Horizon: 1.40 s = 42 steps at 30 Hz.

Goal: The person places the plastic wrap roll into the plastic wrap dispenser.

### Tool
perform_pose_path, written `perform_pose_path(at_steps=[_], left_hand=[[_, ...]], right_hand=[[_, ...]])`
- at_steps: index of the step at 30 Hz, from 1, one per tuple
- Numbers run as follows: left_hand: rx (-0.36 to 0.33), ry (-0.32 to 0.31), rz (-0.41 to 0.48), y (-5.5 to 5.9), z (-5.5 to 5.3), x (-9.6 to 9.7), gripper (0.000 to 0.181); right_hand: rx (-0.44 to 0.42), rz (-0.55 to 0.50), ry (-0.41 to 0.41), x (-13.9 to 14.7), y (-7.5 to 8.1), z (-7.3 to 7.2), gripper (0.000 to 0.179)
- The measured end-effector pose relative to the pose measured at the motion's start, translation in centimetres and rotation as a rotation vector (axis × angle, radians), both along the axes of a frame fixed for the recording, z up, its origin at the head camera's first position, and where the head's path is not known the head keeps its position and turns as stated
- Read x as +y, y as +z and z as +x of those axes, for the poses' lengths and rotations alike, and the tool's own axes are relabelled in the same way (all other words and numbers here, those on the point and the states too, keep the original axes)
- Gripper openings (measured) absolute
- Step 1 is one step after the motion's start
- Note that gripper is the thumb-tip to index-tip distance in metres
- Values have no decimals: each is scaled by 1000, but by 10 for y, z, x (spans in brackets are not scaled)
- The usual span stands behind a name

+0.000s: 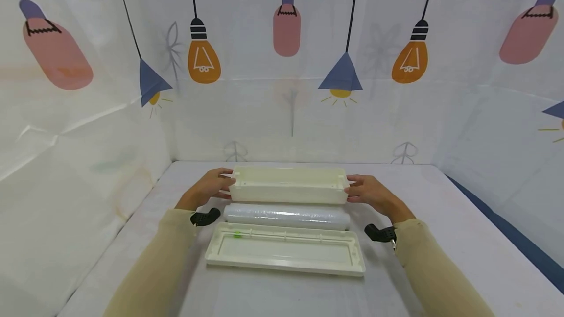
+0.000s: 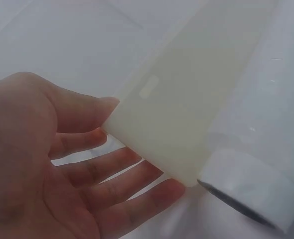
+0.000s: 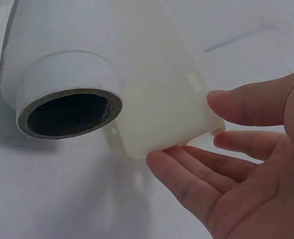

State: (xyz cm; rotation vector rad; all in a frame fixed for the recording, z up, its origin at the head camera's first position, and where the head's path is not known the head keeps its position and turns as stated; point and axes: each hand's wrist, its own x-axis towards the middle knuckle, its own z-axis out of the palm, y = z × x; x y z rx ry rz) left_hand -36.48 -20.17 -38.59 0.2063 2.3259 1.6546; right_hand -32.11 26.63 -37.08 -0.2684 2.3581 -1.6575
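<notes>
A cream plastic long box (image 1: 288, 194), its top open towards me, is held between both hands at its two short ends. My left hand (image 1: 208, 189) holds the left end, with the thumb at a corner and the fingers (image 2: 152, 196) spread along the end wall. Opposite it, my right hand (image 1: 372, 193) grips the right end, its thumb (image 3: 246, 107) on one edge and its fingertips at the lower edge. Just in front lies a roll of clear plastic wrap (image 1: 286, 216), its hollow cardboard core (image 3: 70, 113) showing in the right wrist view.
Nearest me on the white table (image 1: 282, 300) lies a cream lid (image 1: 282, 265), inside up, with a rail and a small green slider (image 1: 237, 234) along its far side. White curtains (image 1: 246, 121) printed with lamps stand behind and at both sides.
</notes>
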Motion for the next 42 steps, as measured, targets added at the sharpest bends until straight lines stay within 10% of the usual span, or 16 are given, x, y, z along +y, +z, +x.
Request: perform_pose_path(at_steps=[33, 42], left_hand=[[-7, 33, 19, -14, 18, -3, 60], [13, 135, -15, -14, 38, -9, 57]], right_hand=[[69, 3, -136, -1, -24, 18, 55], [72, -28, -200, 0, -24, 32, 59]])
